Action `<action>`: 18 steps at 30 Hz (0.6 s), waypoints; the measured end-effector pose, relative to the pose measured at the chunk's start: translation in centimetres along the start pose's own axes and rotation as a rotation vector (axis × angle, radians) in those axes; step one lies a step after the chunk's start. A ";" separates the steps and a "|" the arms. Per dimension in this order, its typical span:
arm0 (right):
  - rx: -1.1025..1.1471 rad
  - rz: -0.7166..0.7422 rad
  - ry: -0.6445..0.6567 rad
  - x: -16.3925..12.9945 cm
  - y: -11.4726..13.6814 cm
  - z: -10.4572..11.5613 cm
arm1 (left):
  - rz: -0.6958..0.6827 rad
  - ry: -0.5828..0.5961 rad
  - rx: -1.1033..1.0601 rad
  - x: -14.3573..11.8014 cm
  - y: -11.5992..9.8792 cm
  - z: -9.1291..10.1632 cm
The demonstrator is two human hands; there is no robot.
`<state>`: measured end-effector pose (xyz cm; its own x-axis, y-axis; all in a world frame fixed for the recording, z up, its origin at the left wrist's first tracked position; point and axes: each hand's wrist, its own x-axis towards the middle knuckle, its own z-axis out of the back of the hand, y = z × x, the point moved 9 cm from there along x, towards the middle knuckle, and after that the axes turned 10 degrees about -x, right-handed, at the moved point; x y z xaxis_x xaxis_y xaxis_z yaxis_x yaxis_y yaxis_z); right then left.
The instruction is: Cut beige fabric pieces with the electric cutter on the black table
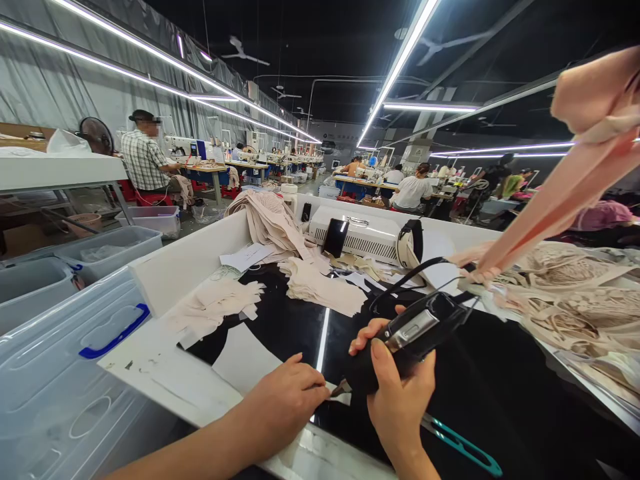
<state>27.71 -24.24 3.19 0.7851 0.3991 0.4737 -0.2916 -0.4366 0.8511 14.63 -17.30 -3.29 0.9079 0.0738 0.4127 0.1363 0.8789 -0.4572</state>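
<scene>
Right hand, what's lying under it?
Beneath the right hand, which holds a black handheld tool, is the black tabletop. A turquoise-handled tool sticks out to one side; its other end is covered, so its tip can't be seen.

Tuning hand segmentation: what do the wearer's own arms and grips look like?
Left grip and right grip: ordinary five-fingered human hands, ungloved. Left forearm and right wrist are bare: no sleeve, watch, bracelet or marking visible. No rings show, though some fingers are hidden.
</scene>
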 end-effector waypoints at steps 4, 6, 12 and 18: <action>-0.010 -0.005 -0.005 0.0 0.0 -0.1 | -0.006 -0.005 0.014 0.0 0.0 -0.1; -0.029 -0.002 0.003 0.0 0.1 -0.2 | -0.006 -0.005 0.015 0.0 0.1 -0.1; -0.018 0.013 -0.048 0.3 0.8 0.8 | -0.008 -0.007 0.004 -0.1 0.1 -0.1; -0.029 0.002 -0.049 0.4 0.4 1.3 | -0.020 -0.019 -0.002 0.0 -0.1 0.3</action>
<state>28.66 -25.28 3.40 0.8104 0.3579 0.4639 -0.3078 -0.4136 0.8568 14.50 -17.26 -3.01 0.8972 0.0655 0.4367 0.1550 0.8793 -0.4503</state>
